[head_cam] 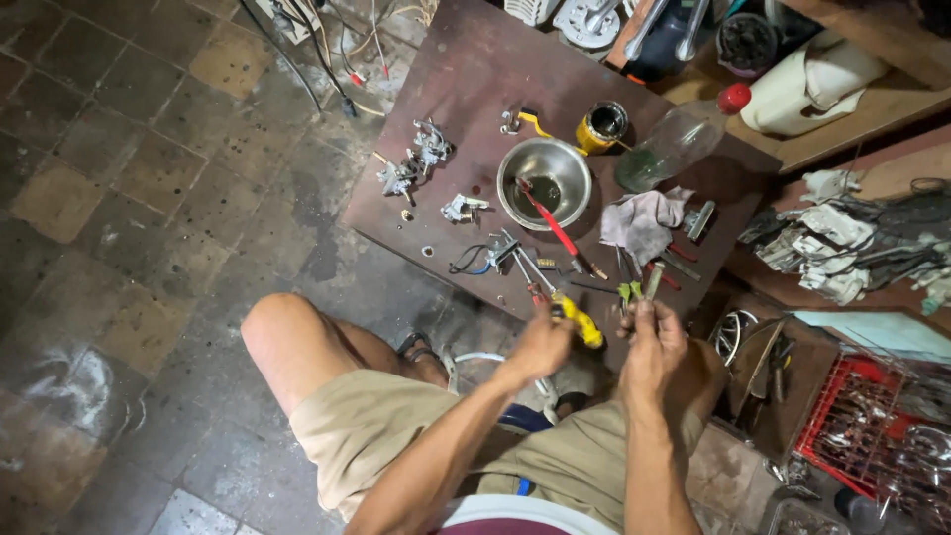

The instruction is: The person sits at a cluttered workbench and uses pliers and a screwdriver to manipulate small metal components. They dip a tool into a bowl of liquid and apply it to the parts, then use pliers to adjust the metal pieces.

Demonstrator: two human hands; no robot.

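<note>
Two hands: raised together over the near edge of the desk (475,89), above the knees.
Left hand (540,345): closed around a yellow-handled tool (582,323); working end hard to make out, seemingly aimed toward the other hand.
Right hand (649,342): fingers pinched shut on a small part with green bits (628,291) and a short metal stub, held upright just past the desk edge.
Held part, location: in the air between the two hands, just beside the scattered hand tools (525,263) at the near edge, not resting on anything.
Step in hand: judged to be bench work on the small part, gripping or trimming it with the yellow-handled tool; contact between tool tip and part too small to tell.
Next move, as a judgement: calls for a steady right-hand pinch, tool tip lined up on the part, then a controlled squeeze or twist without dropping it to the tiled floor (119,178).
On the desk: steel bowl (570,159) holding dark liquid and a red-handled tool (547,216); grey rag (642,220) just right of the bowl; clear bottle with red cap (682,139) lying tilted behind it; small yellow can (602,126); cluster of metal fittings (416,163) toward the left side.
Beside the desk: red wire basket (837,416) of metal pieces at the right.
</note>
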